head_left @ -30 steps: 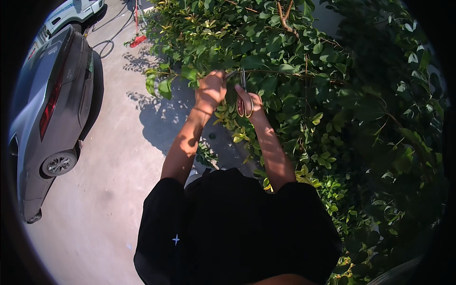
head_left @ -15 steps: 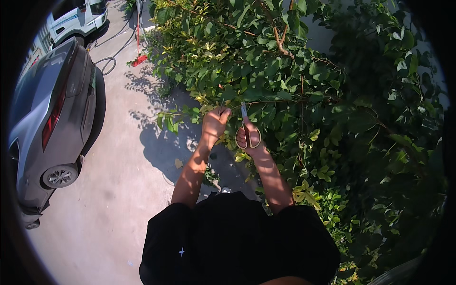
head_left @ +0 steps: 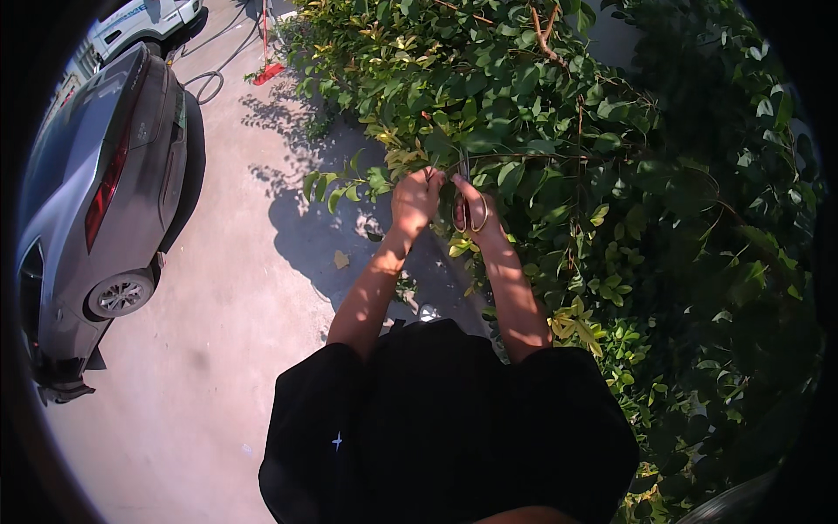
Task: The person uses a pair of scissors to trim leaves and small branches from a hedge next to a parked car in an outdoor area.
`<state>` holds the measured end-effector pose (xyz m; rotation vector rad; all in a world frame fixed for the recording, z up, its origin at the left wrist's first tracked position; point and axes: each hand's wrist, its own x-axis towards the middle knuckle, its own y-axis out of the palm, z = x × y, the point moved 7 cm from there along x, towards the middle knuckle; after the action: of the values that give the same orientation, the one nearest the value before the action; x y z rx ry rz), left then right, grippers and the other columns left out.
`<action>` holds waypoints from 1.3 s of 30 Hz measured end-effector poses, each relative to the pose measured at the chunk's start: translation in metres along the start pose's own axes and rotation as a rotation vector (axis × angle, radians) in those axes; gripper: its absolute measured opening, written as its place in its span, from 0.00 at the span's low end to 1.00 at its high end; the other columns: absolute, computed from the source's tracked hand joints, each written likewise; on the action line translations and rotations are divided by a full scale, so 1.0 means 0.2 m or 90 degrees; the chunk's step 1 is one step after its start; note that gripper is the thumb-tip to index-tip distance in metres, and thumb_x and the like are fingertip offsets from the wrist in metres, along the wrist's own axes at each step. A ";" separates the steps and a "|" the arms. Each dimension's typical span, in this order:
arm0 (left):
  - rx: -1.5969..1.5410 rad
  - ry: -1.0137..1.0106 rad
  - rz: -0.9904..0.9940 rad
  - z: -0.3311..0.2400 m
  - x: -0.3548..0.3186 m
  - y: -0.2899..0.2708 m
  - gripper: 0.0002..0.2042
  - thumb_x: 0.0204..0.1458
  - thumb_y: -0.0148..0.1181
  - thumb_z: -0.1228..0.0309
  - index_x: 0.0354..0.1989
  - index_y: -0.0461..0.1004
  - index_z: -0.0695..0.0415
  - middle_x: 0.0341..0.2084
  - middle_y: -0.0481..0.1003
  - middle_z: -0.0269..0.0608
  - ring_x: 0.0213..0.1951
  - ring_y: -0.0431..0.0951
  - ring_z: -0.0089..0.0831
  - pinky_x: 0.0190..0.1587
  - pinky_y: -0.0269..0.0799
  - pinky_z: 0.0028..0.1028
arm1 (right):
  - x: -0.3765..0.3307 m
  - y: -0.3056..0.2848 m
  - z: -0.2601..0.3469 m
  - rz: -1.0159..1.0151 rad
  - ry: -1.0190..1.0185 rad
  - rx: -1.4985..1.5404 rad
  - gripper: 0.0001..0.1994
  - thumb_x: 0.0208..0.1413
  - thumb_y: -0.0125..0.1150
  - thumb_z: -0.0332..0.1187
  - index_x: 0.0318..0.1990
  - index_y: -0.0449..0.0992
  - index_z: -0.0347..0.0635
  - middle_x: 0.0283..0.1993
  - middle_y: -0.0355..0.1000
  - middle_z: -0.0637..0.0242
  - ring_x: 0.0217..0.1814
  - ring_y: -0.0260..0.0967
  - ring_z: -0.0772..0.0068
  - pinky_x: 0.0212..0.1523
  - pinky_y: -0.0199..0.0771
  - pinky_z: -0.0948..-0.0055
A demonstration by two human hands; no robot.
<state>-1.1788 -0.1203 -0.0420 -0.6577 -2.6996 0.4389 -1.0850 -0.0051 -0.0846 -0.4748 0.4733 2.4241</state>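
My left hand [head_left: 415,203] is closed in a pinch at the hedge's edge, on what looks like a thin leafy branch. Leaves of a branch tip [head_left: 351,187] stick out to the left of it, over the pavement. Close beside it on the right, my right hand [head_left: 478,217] grips a pair of scissors [head_left: 472,212] by the light-rimmed handle loops. The metal blades point away from me into the leaves, near a thin horizontal stem [head_left: 532,156]. Foliage and fingers hide the pinched spot, and whether the blades touch the stem I cannot tell.
The dense green hedge [head_left: 497,96] fills the middle and right, with yellowish leaves [head_left: 576,327] low down. A grey car [head_left: 131,192] stands at the left on the concrete [head_left: 201,367]. Farther off are a white truck [head_left: 144,24], a dark hose [head_left: 209,86] and a red broom [head_left: 269,74].
My hands have come closer together. The scissors have turned, so their loops now look narrower. The whole view has shifted slightly, with the hedge and car sitting higher in it.
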 end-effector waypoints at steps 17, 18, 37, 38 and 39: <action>-0.208 -0.116 0.208 0.24 -0.13 0.19 0.11 0.60 0.54 0.69 0.32 0.79 0.61 0.16 0.70 0.27 0.19 0.64 0.15 0.22 0.57 0.19 | -0.22 -0.27 -0.05 -0.086 -0.100 -0.349 0.27 0.47 0.71 0.49 0.09 0.67 0.42 0.07 0.57 0.76 0.10 0.53 0.83 0.14 0.51 0.77; -0.262 -0.119 0.218 0.24 -0.14 0.21 0.10 0.60 0.53 0.69 0.33 0.79 0.61 0.16 0.70 0.27 0.19 0.65 0.15 0.22 0.57 0.19 | -0.20 -0.28 -0.10 -0.073 -0.061 -0.266 0.26 0.47 0.71 0.49 0.10 0.67 0.44 0.08 0.58 0.77 0.10 0.52 0.85 0.13 0.50 0.78; -0.098 -0.053 0.025 0.18 -0.24 0.08 0.10 0.55 0.56 0.68 0.35 0.75 0.64 0.26 0.77 0.53 0.31 0.79 0.48 0.35 0.71 0.37 | -0.12 -0.15 -0.12 -0.045 -0.131 -0.545 0.28 0.51 0.64 0.53 0.11 0.65 0.42 0.09 0.54 0.75 0.13 0.51 0.84 0.16 0.49 0.76; -0.097 -0.052 0.023 0.17 -0.22 0.08 0.10 0.55 0.56 0.68 0.35 0.75 0.64 0.26 0.77 0.53 0.31 0.79 0.48 0.35 0.71 0.37 | -0.11 -0.17 -0.15 -0.039 -0.100 -0.480 0.27 0.51 0.65 0.51 0.10 0.65 0.44 0.08 0.55 0.75 0.11 0.52 0.83 0.15 0.49 0.77; -0.078 -0.082 0.044 0.18 -0.21 0.09 0.10 0.54 0.56 0.68 0.34 0.75 0.64 0.25 0.77 0.53 0.31 0.78 0.48 0.34 0.71 0.37 | -0.10 -0.20 -0.19 -0.033 -0.069 -0.415 0.27 0.51 0.66 0.50 0.09 0.64 0.45 0.08 0.55 0.75 0.10 0.53 0.82 0.14 0.50 0.77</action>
<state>-1.1506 -0.1322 -0.0903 -0.7836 -2.8508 0.3448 -1.0373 -0.0021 -0.1174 -0.6055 -0.3912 2.4991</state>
